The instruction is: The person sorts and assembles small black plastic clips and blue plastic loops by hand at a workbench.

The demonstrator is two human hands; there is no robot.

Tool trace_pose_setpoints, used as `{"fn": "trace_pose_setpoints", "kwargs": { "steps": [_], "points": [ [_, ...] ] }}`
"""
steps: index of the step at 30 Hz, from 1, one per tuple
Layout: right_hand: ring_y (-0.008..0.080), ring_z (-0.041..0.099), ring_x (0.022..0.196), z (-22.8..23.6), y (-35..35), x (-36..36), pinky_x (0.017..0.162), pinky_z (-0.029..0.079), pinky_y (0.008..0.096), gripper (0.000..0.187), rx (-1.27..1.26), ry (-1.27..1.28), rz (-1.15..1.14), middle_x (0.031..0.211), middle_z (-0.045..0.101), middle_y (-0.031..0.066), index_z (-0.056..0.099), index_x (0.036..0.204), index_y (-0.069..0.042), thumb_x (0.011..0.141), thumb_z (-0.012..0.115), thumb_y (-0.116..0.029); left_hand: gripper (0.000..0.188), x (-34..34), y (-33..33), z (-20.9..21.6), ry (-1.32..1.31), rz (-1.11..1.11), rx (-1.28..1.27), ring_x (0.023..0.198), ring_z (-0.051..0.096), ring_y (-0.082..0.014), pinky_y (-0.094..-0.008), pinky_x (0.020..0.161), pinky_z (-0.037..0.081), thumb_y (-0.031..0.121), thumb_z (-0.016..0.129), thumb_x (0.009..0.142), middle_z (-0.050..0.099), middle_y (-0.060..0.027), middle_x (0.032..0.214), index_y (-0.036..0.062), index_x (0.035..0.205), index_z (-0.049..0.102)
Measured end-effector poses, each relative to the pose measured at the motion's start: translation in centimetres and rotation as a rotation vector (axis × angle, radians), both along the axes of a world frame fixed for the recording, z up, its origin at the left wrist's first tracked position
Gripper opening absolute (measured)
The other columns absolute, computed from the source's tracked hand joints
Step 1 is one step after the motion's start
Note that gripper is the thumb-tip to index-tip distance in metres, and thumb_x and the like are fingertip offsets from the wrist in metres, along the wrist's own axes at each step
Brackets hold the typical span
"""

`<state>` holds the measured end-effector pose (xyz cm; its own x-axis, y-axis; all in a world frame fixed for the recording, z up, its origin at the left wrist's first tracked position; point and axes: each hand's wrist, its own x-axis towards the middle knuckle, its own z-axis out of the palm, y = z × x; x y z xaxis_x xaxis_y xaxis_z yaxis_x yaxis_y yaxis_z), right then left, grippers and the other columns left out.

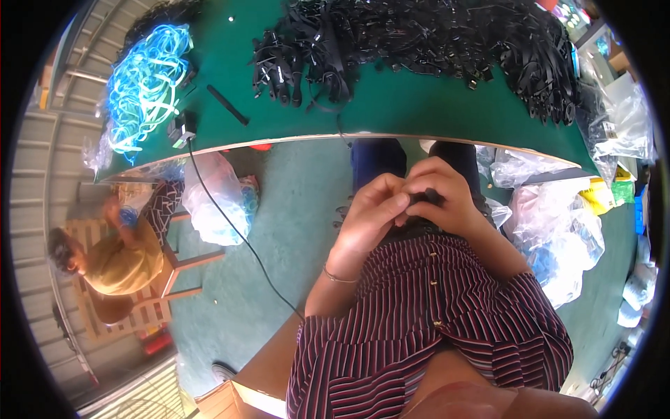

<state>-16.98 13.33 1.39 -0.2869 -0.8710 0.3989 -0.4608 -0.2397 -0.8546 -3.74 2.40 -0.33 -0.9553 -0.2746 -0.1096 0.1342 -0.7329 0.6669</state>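
Both my hands meet over my lap, just below the front edge of the green table [293, 126]. My right hand [450, 195] is closed around a small dark piece [433, 198], possibly part of a black strap. My left hand [371, 209] is pinched, its thumb and fingers against the right fingertips. What sits between the left fingers is hidden. Beyond the hands, a wide heap of black straps [419, 45] with small fittings covers the far side of the table. A thin loose strap end dangles over the table edge.
Blue and white cords [148, 84] lie heaped at the table's left. Near them are a small black box [181, 128] with a cable [241, 234] and a flat black strip [227, 105]. Plastic bags [558, 234] stand right. Another person [129, 258] sits at left.
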Motion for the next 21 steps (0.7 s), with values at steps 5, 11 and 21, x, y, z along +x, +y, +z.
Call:
{"fn": "trace_pose_setpoints", "kwargs": {
  "steps": [5,11,21],
  "points": [
    [0.0234,0.056,0.085,0.3,-0.1,-0.1,0.072,0.046,0.0287,0.022,-0.019,0.131,-0.015,0.096,0.055,0.0109,0.062,0.091,-0.003,0.071,0.07,-0.008,0.014,-0.3,0.4,-0.5,0.026,0.166,0.014,0.064,0.047,-0.0076,-0.0188,0.054,0.038,0.003,0.06,0.082,0.056,-0.0042,0.088,0.0044,0.093,0.051],
    [0.0049,0.047,0.065,0.7,1.1,-0.8,0.058,0.039,0.0216,0.011,0.394,-0.31,0.009,0.066,0.051,-0.0004,0.057,0.079,0.0,0.085,0.056,-0.01,0.018,-0.2,0.8,-0.4,-0.078,0.249,-0.603,0.07,0.052,-0.0023,-0.0164,0.058,0.042,-0.003,0.064,0.078,0.055,0.0011,0.08,0.0048,0.089,0.053],
    [0.0035,0.043,0.059,1.7,1.9,-0.3,0.051,0.032,0.0192,0.017,0.494,-0.731,0.278,0.063,0.049,-0.0037,0.055,0.072,-0.002,0.084,0.057,-0.014,0.011,0.7,0.1,1.6,0.04,-0.118,-0.689,0.054,0.05,-0.0083,-0.0213,0.047,0.036,0.006,0.062,0.075,0.057,-0.0045,0.062,-0.0031,0.07,0.057]
  ]
}}
